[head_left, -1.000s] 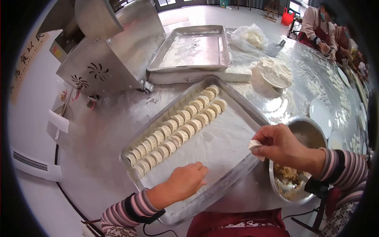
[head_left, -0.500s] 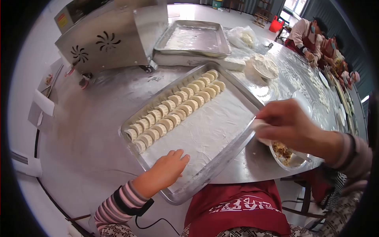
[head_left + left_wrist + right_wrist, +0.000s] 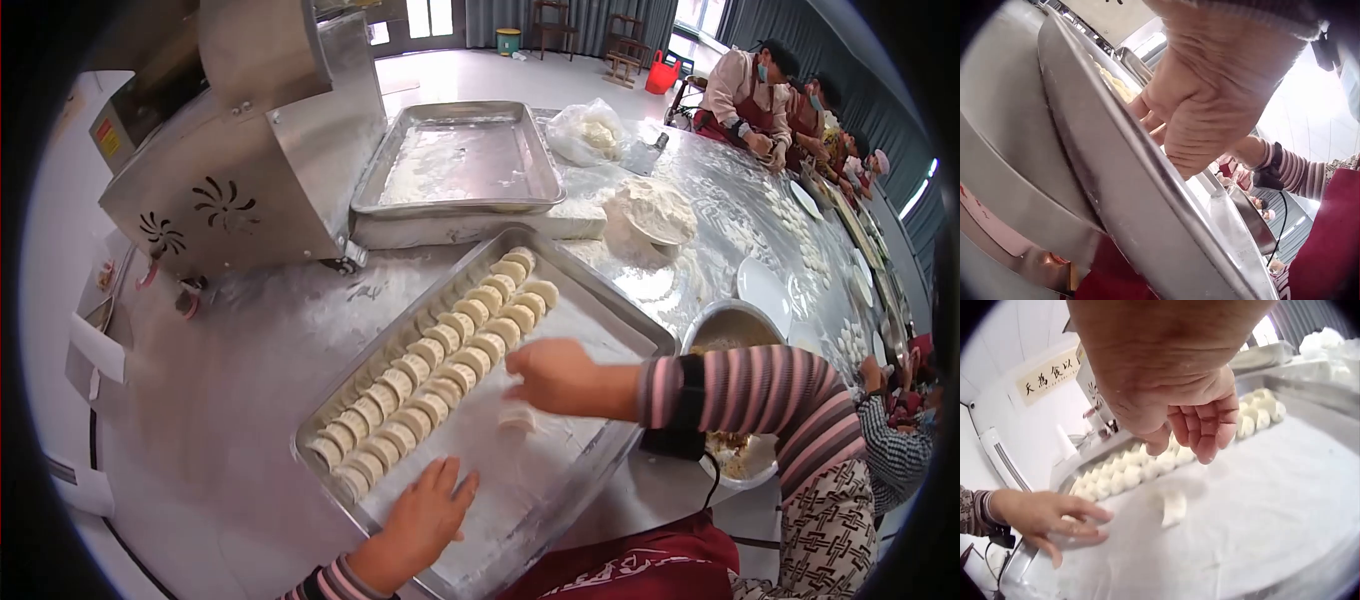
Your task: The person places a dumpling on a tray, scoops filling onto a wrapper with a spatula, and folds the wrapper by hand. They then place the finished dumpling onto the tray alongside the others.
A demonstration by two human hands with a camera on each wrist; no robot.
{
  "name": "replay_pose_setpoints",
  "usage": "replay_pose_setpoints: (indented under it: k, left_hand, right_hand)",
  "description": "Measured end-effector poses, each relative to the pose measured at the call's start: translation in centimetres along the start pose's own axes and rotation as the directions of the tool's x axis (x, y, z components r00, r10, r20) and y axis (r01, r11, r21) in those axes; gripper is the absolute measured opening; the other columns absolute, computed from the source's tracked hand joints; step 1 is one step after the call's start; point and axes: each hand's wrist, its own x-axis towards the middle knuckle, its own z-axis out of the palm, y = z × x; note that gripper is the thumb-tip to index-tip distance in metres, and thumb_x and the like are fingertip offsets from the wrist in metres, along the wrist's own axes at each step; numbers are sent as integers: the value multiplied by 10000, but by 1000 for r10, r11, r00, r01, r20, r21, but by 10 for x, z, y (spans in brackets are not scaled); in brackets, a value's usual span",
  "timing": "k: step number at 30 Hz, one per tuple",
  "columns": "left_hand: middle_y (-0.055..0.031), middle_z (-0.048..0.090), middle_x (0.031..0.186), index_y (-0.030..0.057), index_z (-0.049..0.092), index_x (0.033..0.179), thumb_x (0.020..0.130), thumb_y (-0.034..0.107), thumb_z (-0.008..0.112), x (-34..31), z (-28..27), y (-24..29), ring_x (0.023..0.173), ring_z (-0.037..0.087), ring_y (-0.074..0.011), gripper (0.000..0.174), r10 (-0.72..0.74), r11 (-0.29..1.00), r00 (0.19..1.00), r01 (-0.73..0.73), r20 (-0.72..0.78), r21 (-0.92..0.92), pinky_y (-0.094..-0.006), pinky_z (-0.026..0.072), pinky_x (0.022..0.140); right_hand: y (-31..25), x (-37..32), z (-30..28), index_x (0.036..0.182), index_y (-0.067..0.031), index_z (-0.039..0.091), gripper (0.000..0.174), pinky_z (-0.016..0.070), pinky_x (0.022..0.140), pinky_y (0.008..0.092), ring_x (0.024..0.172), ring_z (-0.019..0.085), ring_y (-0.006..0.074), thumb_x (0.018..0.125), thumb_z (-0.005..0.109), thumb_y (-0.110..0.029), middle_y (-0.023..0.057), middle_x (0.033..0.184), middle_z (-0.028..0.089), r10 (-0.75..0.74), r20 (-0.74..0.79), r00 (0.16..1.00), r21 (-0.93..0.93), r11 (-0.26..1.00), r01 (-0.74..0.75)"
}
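A pale crescent dumpling [image 3: 517, 420] sits apart from the others over the paper-lined metal tray [image 3: 600, 272], slightly blurred. In the right wrist view this dumpling [image 3: 1174, 508] shows below my right hand [image 3: 1191, 415], whose thumb and fingers are parted with nothing between them. Two tight rows of dumplings [image 3: 428, 352] run along the tray's left side, close to the fingertips of that right hand [image 3: 570, 375]. My left hand [image 3: 425, 515] is at the tray's near left part, fingers spread beside the near end of the rows.
A metal bowl [image 3: 735, 318] with filling stands right of the tray, partly behind my sleeve. White plates [image 3: 762, 290], a flour heap [image 3: 655, 208] and a second tray [image 3: 455, 203] lie farther back. A steel machine [image 3: 225, 190] stands at left. Several people work at the far right.
My right hand has moved left from the tray's right edge to over its middle and let go of the dumpling. My left hand's fingers have spread. The head view has shifted.
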Motion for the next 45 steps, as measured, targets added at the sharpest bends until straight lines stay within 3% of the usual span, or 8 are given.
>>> replay_pose_setpoints:
  k: [2,9,12,18,20,26,39,45]
  left_hand:
    - [-268,398,1339,37,458,1316,640,219,789,2,-1,-1,1245,406,-405,774,7,1000,1000,-7,20,3,-424,455,949]
    - [-240,449,1300,12,447,1295,730,155,737,6,-12,5,1198,448,-378,651,-52,997,997,49,64,52,-393,397,1009]
    - [-261,403,1328,2,434,1308,567,83,779,6,-8,4,1231,401,-406,822,-43,998,999,43,11,-54,-405,398,1010]
    - [-257,406,1329,17,440,1310,593,101,774,8,-2,5,1227,407,-404,795,-79,997,997,79,18,7,-400,405,1006]
    - [-251,407,1330,23,441,1310,596,113,776,10,-5,5,1228,408,-401,794,-76,997,996,75,35,12,-396,411,1002]
    - [-242,411,1331,35,444,1313,595,137,779,10,-5,4,1233,409,-388,799,-84,996,995,83,55,22,-391,412,1005]
    - [-239,402,1341,42,442,1315,601,139,780,9,-6,5,1236,411,-387,795,-78,997,996,77,39,29,-381,441,981]
    - [-239,398,1342,38,439,1314,601,130,780,10,-5,4,1240,403,-384,796,-68,998,997,68,34,16,-379,441,980]
  right_hand:
    - [19,16,-24,913,-68,635,268,484,687,457,765,623,370,773,704,-286,162,787,644,52,-204,978,-43,997,-62]
    - [48,42,-36,931,-61,639,230,486,668,458,781,628,378,799,685,-243,168,769,648,189,-84,978,-73,978,-195]
    - [54,48,-30,932,-56,638,226,487,663,457,769,628,379,801,681,-235,170,765,649,219,-136,966,-10,975,-222]
    - [51,56,-22,924,-44,636,204,492,657,447,753,630,368,803,659,-206,164,751,651,145,-140,979,189,975,-117]
    - [46,57,-17,801,-20,632,131,495,660,460,743,634,374,784,631,-150,183,745,645,56,-145,988,99,994,-42]
    - [42,69,-2,801,-23,661,102,516,640,440,730,659,347,727,609,-70,187,757,659,37,-79,996,-73,996,-43]
    - [47,70,4,732,-32,625,75,487,625,457,680,617,378,758,586,-91,185,686,622,-12,-168,986,3,1000,13]
    - [41,70,-2,796,-21,657,109,515,676,437,783,655,349,715,584,-25,187,780,657,43,-52,998,-44,998,-45]
